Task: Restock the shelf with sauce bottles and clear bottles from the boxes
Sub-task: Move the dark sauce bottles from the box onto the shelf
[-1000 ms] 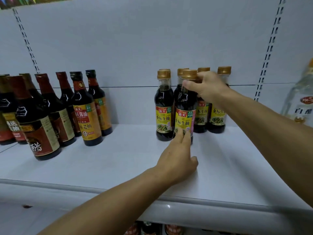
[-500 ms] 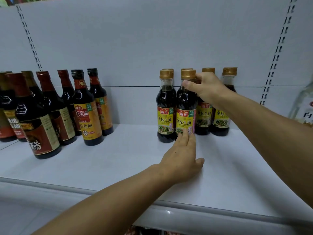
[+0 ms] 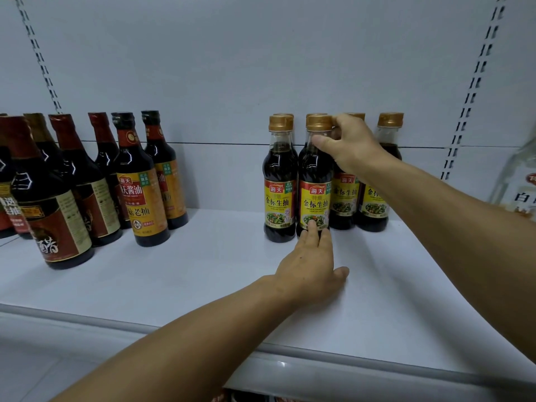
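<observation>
centre frame: right hand (image 3: 352, 146) pinching neck of gold-capped dark sauce bottle (image 3: 314, 181) | left hand (image 3: 309, 265) open, fingertips at base | risk: shove topples neighbours

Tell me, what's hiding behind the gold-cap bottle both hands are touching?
Behind the front bottle another gold cap peeks out, so one more bottle stands there. Its body and label are covered. The right hand also hides part of the next bottle.

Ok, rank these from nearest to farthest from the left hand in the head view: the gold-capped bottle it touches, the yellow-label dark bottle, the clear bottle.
1. Gold-capped bottle: at the left hand's fingertips.
2. Yellow-label dark bottle: off to the left.
3. Clear bottle: at the far right edge.
</observation>
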